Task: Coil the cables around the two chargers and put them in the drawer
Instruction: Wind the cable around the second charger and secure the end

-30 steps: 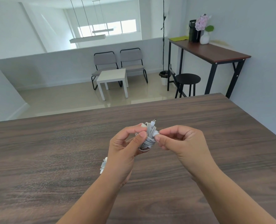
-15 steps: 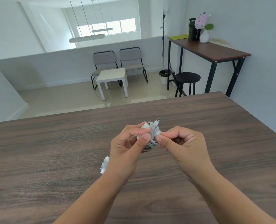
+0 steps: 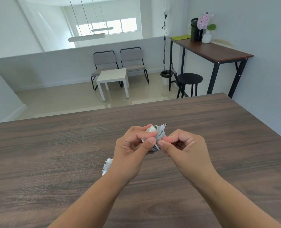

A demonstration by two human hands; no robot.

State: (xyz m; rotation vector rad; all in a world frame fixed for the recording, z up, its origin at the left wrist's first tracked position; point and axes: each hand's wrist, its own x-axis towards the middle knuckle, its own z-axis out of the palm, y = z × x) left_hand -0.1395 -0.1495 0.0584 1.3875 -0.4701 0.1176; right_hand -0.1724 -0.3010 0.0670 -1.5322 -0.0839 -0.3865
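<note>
Dark wood-grain worktop [image 3: 54, 162] fills the lower view, with pale floor, two chairs and a small white table beyond its far edge. Both hands are raised above it, close together, with a charger [image 3: 154, 137] between them. The left hand [image 3: 130, 155] is closed on the charger, thumb across the near face and fingers behind, which seems to brace the body so the windings cannot slip. The right hand [image 3: 184, 150] pinches the cable [image 3: 160, 134] on the side facing it with thumb and forefinger, the other fingers curled in; I judge it is tucking or tightening the last turn. Its plug end [image 3: 164, 126] sticks up just past the fingertips, so little cable is left free.

This charger is a small white block, mostly hidden under many grey-white turns wound tightly round it. A second charger [image 3: 107, 166], also white and already wrapped, lies on the worktop just beside and partly behind the left wrist. No drawer is in view.
</note>
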